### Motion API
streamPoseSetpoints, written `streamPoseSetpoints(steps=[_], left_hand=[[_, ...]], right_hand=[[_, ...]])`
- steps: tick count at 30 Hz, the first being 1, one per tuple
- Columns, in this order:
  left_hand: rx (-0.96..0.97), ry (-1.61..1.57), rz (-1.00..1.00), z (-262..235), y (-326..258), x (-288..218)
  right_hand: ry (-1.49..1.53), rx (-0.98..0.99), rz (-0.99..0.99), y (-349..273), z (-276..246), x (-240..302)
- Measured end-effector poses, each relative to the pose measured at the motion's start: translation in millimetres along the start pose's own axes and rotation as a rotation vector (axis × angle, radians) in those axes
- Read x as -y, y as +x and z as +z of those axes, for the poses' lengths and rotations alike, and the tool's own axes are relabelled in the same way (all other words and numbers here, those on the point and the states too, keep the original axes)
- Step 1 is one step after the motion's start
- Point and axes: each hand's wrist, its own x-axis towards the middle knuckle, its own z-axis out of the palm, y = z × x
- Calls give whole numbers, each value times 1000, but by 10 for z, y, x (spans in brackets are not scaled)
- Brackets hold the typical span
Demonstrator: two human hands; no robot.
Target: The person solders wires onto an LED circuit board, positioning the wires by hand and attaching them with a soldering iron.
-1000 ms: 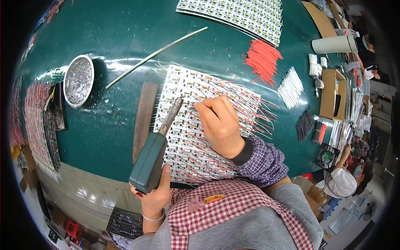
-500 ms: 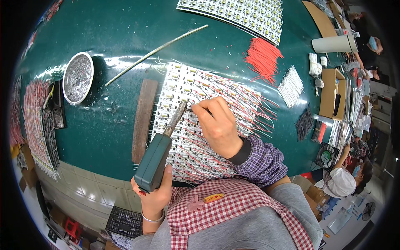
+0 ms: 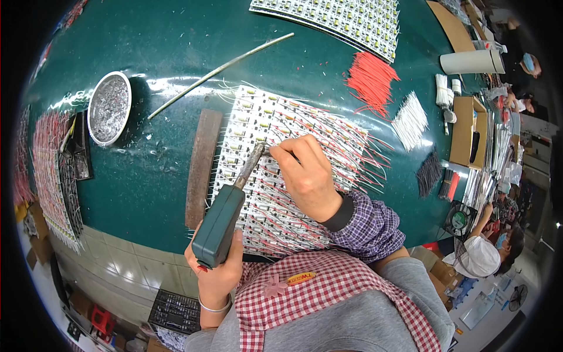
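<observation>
My left hand point(image 3: 218, 264) is wrapped round the dark green body of a soldering gun point(image 3: 218, 226). Its metal barrel slants up and away, with the tip down at a sheet of white circuit boards point(image 3: 249, 126). Small parts in rows cover the sheet, and many thin red and white wires point(image 3: 346, 146) stick out over its right side. Just right of the soldering tip, my right hand point(image 3: 306, 176) has thumb and forefinger pinched together low over the boards. Something small and dark shows at those fingertips, too small to name.
A brown metal bar point(image 3: 204, 170) lies along the sheet's left side. Beyond it are a white bowl of solder scraps point(image 3: 109, 108) and a thin rod point(image 3: 220, 70). Red wires point(image 3: 372, 82), white wires point(image 3: 410, 121) and stacked boards point(image 3: 334, 20) lie farther off. A person point(image 3: 481, 255) sits at right.
The soldering gun's body has shifted slightly to the right, its tip staying near the same spot. My right hand has hardly moved.
</observation>
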Motion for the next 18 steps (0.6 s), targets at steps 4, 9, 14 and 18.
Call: streamPoseSetpoints(steps=[4, 9, 14, 18], left_hand=[[9, -9, -3, -25, -46, 47], [-20, -24, -76, -110, -282, 303], [3, 2, 6, -121, -249, 286], [-81, -56, -153, -28, -184, 108]], right_hand=[[-5, -6, 1, -1, -2, 2], [1, -1, 3, 10, -11, 27], [-15, -2, 8, 3, -5, 19], [-38, 40, -25, -35, 4, -9]])
